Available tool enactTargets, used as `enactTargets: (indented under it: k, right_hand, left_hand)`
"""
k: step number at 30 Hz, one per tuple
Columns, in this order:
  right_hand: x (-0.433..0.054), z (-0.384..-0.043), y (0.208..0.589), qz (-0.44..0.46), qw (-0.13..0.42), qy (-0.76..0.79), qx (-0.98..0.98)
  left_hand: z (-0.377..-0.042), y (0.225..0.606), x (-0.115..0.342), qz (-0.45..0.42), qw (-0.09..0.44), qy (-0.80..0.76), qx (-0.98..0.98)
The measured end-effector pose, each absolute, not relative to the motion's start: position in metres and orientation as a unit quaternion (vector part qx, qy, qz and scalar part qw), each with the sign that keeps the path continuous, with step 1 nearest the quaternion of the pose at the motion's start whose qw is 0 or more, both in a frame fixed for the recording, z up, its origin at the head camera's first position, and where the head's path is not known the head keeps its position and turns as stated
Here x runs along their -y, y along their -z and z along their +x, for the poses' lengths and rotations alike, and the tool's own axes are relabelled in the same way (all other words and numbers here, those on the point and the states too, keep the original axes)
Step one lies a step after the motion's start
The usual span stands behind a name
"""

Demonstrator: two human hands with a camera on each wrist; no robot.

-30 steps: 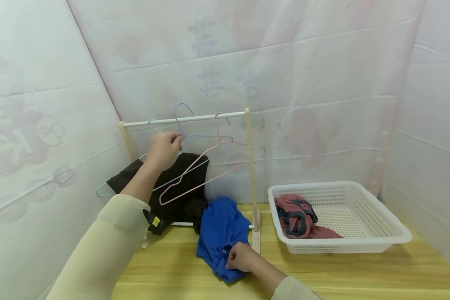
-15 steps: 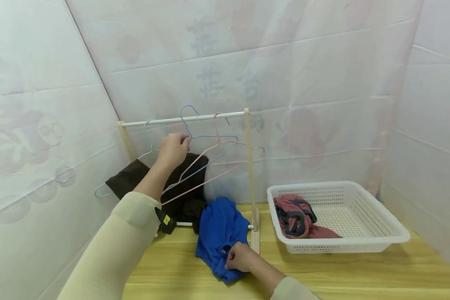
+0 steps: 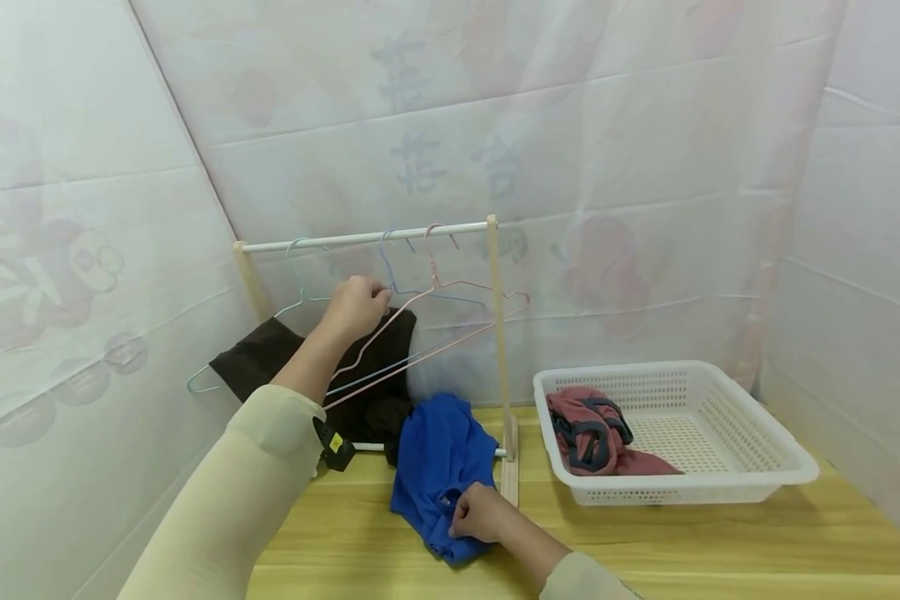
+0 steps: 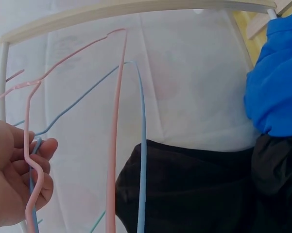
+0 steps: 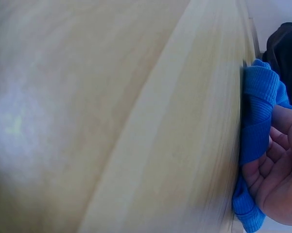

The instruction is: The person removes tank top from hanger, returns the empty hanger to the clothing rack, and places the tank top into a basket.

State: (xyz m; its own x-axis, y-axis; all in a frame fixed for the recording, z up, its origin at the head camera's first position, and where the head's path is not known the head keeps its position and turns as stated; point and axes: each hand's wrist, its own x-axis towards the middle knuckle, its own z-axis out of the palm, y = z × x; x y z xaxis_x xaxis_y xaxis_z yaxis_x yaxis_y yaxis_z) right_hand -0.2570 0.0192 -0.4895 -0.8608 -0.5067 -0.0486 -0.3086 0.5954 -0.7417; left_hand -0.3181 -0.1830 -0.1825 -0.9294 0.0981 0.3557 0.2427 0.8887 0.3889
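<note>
My left hand pinches a light blue wire hanger just below its hook, which lies over the rod of the small clothes rack. Beside it on the rod is a pink hanger; one of its arms crosses in front of my left fingers in the left wrist view. Low at the rack's right end, a crumpled blue garment lies on the table. Its near part is gripped by my right hand, whose curled fingers are partly hidden by cloth in the right wrist view.
A dark brown garment hangs on a pale green hanger at the rack's left. To the right stands a white plastic basket holding a red and dark grey garment. The rack's wooden post rises behind the blue garment.
My left hand has moved right, then down, with the blue hanger. Its hook was above the rod and now sits over it. My right hand and the blue garment have stayed put.
</note>
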Motion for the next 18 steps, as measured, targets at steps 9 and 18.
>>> enactTargets:
  k: [9, 18]
  right_hand:
    - [-0.018, -0.260, 0.492, -0.233, 0.127, 0.387, -0.883]
    - [-0.021, -0.260, 0.492, -0.236, 0.124, 0.386, -0.883]
  left_hand:
    - [-0.311, 0.185, 0.186, -0.098, 0.170, 0.231, 0.953]
    - [-0.296, 0.194, 0.179, -0.098, 0.269, 0.205, 0.936]
